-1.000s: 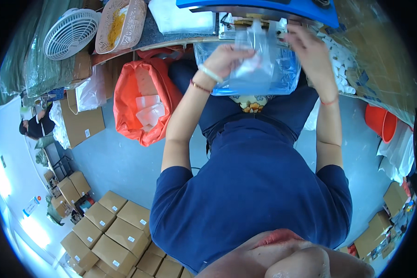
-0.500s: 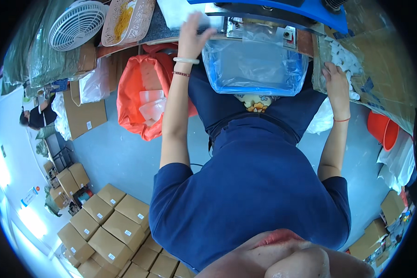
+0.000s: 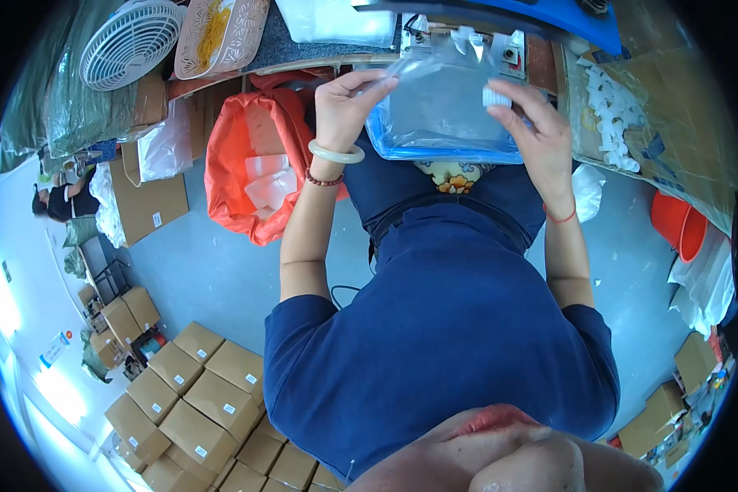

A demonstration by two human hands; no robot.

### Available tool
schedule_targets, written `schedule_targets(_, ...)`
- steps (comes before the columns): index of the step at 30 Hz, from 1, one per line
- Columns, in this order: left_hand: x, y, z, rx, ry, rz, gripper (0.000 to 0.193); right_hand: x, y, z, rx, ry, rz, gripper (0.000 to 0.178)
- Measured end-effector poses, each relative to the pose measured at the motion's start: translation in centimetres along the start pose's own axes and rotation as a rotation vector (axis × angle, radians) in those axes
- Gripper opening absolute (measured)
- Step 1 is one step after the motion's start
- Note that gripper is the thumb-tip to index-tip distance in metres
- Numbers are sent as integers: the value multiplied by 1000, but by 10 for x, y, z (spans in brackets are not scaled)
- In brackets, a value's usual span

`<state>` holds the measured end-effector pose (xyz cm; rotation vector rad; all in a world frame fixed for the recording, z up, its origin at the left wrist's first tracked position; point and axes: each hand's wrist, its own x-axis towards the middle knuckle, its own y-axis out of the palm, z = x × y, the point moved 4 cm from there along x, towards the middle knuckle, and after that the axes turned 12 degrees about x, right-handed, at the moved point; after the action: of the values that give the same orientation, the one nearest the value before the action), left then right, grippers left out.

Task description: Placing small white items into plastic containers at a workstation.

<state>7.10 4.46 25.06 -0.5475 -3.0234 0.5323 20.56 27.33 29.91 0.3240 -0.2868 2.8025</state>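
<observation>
My left hand (image 3: 351, 105) pinches the edge of a clear plastic bag (image 3: 431, 66) between thumb and fingers. The bag stretches over the front of a metal machine base (image 3: 512, 56). In my right hand (image 3: 541, 127) is a small white ribbed cap (image 3: 495, 97), gripped between thumb and fingers close to the bag's right side. Below both hands, a blue tray (image 3: 459, 154) with clear plastic sheets in it rests over my lap. To the right, an open cardboard box (image 3: 578, 123) holds many small white plastic parts (image 3: 611, 115).
A blue machine arm (image 3: 566, 20) hangs over the bench. Flat clear bags (image 3: 336, 25) lie left of it, beside a pink basket (image 3: 250, 41) and a white fan (image 3: 133, 41). A red sack (image 3: 230, 197) stands at left; stacked cartons (image 3: 213, 402) are behind me.
My left hand has come down and right from the flat bags and now holds a clear bag. My right hand has moved left from the white parts with a cap.
</observation>
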Motion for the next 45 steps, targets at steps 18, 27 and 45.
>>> schedule_targets(18,20,93,33,-653,-484,562,23,39,-56,-18,-755,-170,41,31)
schedule_targets(27,44,85,39,-362,-329,540,34,1,-116,-96,-1115,139,-182,20)
schedule_targets(45,12,-3,15,156,66,-12,18,-12,-22,-21,-80,204,-110,26)
